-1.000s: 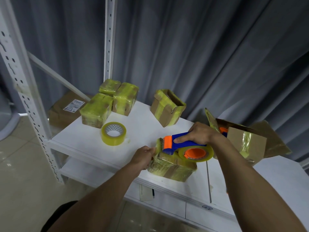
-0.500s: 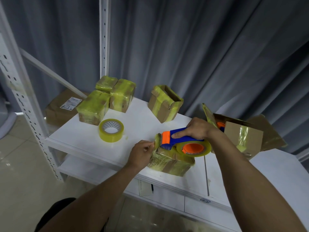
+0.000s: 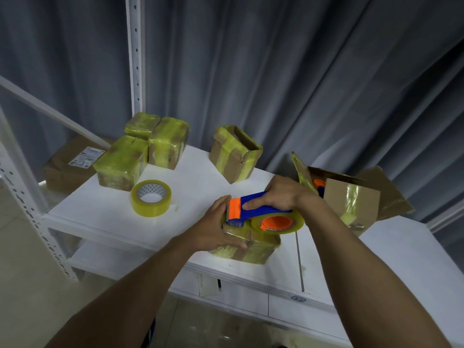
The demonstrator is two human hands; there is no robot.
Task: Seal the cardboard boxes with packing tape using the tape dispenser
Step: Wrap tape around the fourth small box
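1. The small box (image 3: 253,248), wrapped in yellowish tape, is seen on the white shelf (image 3: 100,217), near the front edge and right of the middle.
2. The left hand (image 3: 218,229) is clamped on the small box's left end. The thumb is raised by the top edge and the fingers are curled along the near side.
3. The tape dispenser (image 3: 261,212), blue with an orange head, is laid on top of the small box. The head is pointed left, just beside the left thumb.
4. The right hand (image 3: 281,194) is closed round the blue handle from above, with the index finger stretched along its side.
5. The mounted roll (image 3: 297,222) of yellowish tape, with an orange core, is carried at the dispenser's right end, over the box top.
6. The spare tape roll (image 3: 150,209) is laid flat on the shelf, left of the hands and apart from them.
7. 3 taped boxes (image 3: 120,162) are grouped at the back left, touching each other.
8. 1 open-topped box (image 3: 236,156), banded with tape, is set at the back centre.
9. The brown carton (image 3: 351,197), flaps open, is placed just behind the right wrist. Something orange is partly hidden inside.
10. The labelled parcel (image 3: 65,169) is seen lower down, past the shelf's left end.
11. The grey curtain (image 3: 276,71) and the white perforated upright (image 3: 135,46) are seen behind.
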